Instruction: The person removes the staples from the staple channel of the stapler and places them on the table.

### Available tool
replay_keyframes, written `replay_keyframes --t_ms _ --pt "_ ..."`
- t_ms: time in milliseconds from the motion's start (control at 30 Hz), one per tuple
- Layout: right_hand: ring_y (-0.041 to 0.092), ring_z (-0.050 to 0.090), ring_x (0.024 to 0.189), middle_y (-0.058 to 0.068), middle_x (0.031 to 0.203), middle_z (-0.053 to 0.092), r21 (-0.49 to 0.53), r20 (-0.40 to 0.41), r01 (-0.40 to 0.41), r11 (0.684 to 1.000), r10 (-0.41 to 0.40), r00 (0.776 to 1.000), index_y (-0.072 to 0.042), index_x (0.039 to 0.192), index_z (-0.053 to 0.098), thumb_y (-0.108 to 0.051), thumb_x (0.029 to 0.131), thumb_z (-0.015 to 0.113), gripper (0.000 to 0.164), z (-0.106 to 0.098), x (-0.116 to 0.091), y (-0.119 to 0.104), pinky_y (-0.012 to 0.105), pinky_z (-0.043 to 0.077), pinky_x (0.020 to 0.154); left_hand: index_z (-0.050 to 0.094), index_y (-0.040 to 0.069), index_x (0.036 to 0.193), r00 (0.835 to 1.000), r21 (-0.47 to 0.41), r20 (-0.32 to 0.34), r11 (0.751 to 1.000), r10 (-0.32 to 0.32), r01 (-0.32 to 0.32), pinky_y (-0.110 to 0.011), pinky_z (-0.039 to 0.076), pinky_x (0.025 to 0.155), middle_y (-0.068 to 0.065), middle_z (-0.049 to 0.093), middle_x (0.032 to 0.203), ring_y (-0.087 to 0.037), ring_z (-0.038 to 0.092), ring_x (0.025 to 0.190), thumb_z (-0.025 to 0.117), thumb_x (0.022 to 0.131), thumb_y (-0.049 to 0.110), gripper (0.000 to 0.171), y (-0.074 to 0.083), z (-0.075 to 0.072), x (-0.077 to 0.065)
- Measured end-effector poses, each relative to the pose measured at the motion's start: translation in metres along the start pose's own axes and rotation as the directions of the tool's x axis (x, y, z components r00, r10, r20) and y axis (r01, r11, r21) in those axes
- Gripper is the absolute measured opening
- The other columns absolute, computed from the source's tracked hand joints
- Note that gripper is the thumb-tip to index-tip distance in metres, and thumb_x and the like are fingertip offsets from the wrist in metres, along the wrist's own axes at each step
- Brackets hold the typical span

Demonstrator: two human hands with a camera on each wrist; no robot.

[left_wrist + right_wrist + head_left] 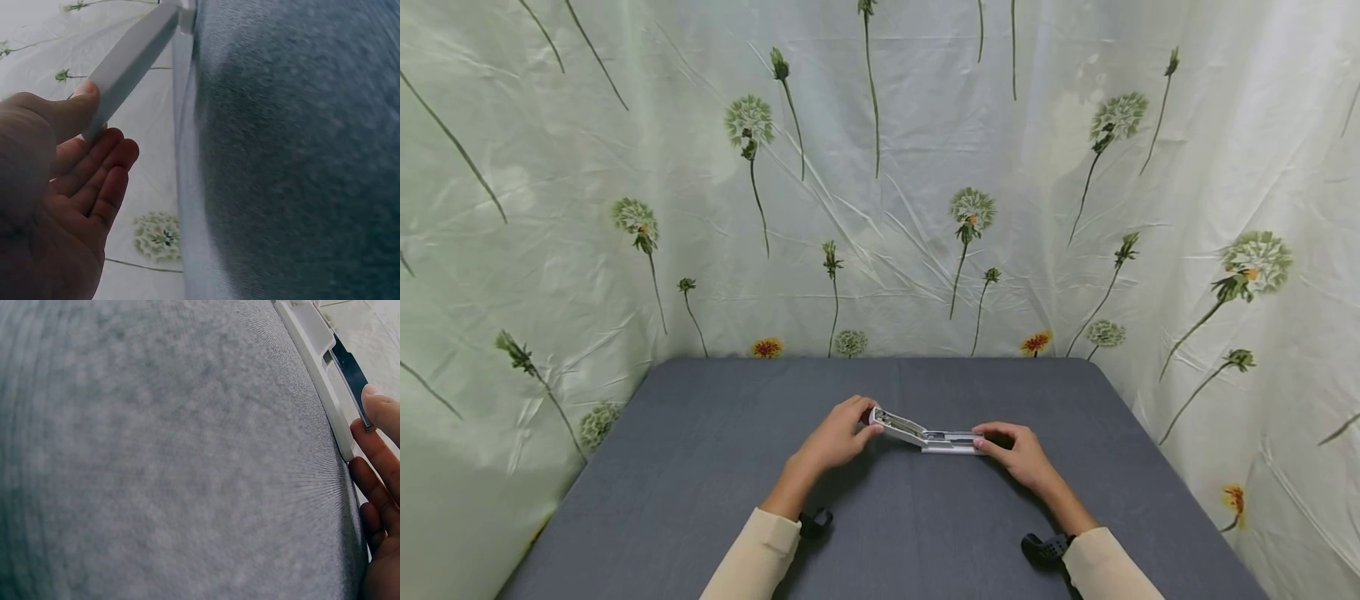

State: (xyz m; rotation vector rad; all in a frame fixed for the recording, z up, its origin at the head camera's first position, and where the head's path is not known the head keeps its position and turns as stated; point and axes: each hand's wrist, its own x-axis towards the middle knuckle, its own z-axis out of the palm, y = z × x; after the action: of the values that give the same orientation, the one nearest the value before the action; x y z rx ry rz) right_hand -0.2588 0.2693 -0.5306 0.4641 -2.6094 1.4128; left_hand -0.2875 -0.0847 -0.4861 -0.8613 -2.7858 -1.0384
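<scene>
A white stapler lies opened out in the head view, its top arm (901,427) tilted up to the left and its base (951,451) flat on the table. My left hand (835,437) pinches the raised end of that arm between thumb and fingers. In the left wrist view the arm's smooth outer side (134,59) shows, with the thumb on it. At the other end, my right hand (1024,457) grips the stapler. The right wrist view has the thumb against the dark metal rail (351,370), fingertips right at the end of the white base (322,384).
The grey cloth-covered table (715,467) spreads out around both hands. Behind it and along the sides hangs a pale curtain (910,275) with dandelion prints. Dark straps with black devices (1043,550) sit at both wrists, close over the table.
</scene>
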Motion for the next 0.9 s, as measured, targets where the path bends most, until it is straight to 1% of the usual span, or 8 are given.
replay_keyframes --t_ms 100,367,433,567,667,800,900 --pt "0.003 0.064 0.089 0.006 0.106 0.076 -0.003 0.000 0.000 1.000 0.000 1.000 -0.011 0.116 0.077 -0.023 0.096 0.075 0.023 0.000 0.000 0.000 0.024 0.052 0.079 0.065 0.009 0.114 1.000 0.009 -0.003 1.000 0.005 -0.005 -0.037 0.051 0.081 0.000 0.061 0.102 -0.014 0.057 0.093 0.067 0.101 0.023 0.019 -0.005 0.002 -0.001" --pt "0.003 0.064 0.089 0.003 0.105 0.076 0.000 0.001 -0.063 0.998 0.063 0.998 -0.016 0.115 0.078 -0.027 0.094 0.078 0.024 0.001 0.001 -0.001 0.023 0.052 0.080 0.066 0.009 0.114 1.000 0.071 0.005 0.997 -0.009 0.008 -0.034 0.048 0.076 0.001 0.059 0.098 -0.012 0.053 0.086 0.068 0.101 0.022 0.019 -0.014 0.007 -0.006" --pt "0.003 0.064 0.089 0.003 0.105 0.076 -0.005 -0.006 -0.067 0.998 0.067 0.998 -0.015 0.114 0.078 -0.027 0.094 0.078 0.024 0.002 0.001 -0.001 0.023 0.052 0.080 0.066 0.009 0.114 1.000 0.071 0.007 0.997 -0.010 0.010 -0.034 0.047 0.076 0.001 0.059 0.098 -0.011 0.053 0.086 0.068 0.101 0.022 0.019 -0.014 0.008 -0.006" --pt "0.003 0.064 0.088 0.006 0.105 0.077 -0.007 -0.015 -0.050 0.999 0.050 0.999 -0.012 0.115 0.078 -0.024 0.094 0.078 0.024 0.002 0.001 0.000 0.023 0.052 0.079 0.066 0.010 0.113 1.000 0.064 0.007 0.998 -0.012 0.011 -0.034 0.047 0.076 0.001 0.060 0.098 -0.012 0.054 0.086 0.068 0.101 0.022 0.018 -0.014 0.008 -0.006" --pt "0.004 0.064 0.089 0.008 0.106 0.076 0.002 -0.015 -0.032 0.999 0.032 0.999 -0.010 0.116 0.077 -0.021 0.094 0.077 0.025 0.002 0.001 0.000 0.024 0.052 0.078 0.066 0.010 0.113 1.000 0.063 0.014 0.998 -0.017 0.016 -0.035 0.048 0.077 0.001 0.060 0.099 -0.012 0.054 0.087 0.069 0.101 0.022 0.018 -0.013 0.007 -0.006" --pt "0.005 0.064 0.089 0.009 0.106 0.076 0.024 -0.023 -0.035 0.999 0.036 0.999 -0.009 0.117 0.077 -0.020 0.093 0.078 0.026 0.003 0.001 0.000 0.024 0.052 0.078 0.066 0.010 0.112 0.999 0.059 0.027 0.998 -0.030 0.028 -0.037 0.049 0.077 0.000 0.061 0.099 -0.013 0.055 0.088 0.069 0.101 0.023 0.017 -0.011 0.005 -0.007" --pt "0.003 0.064 0.089 0.008 0.106 0.076 0.022 -0.026 -0.054 0.998 0.054 0.998 -0.010 0.116 0.077 -0.021 0.093 0.079 0.026 0.003 0.001 0.001 0.023 0.052 0.078 0.067 0.010 0.117 0.999 0.075 0.022 0.997 -0.032 0.030 -0.039 0.051 0.081 -0.002 0.062 0.103 -0.015 0.058 0.091 0.071 0.099 0.028 0.026 -0.009 0.005 -0.007"
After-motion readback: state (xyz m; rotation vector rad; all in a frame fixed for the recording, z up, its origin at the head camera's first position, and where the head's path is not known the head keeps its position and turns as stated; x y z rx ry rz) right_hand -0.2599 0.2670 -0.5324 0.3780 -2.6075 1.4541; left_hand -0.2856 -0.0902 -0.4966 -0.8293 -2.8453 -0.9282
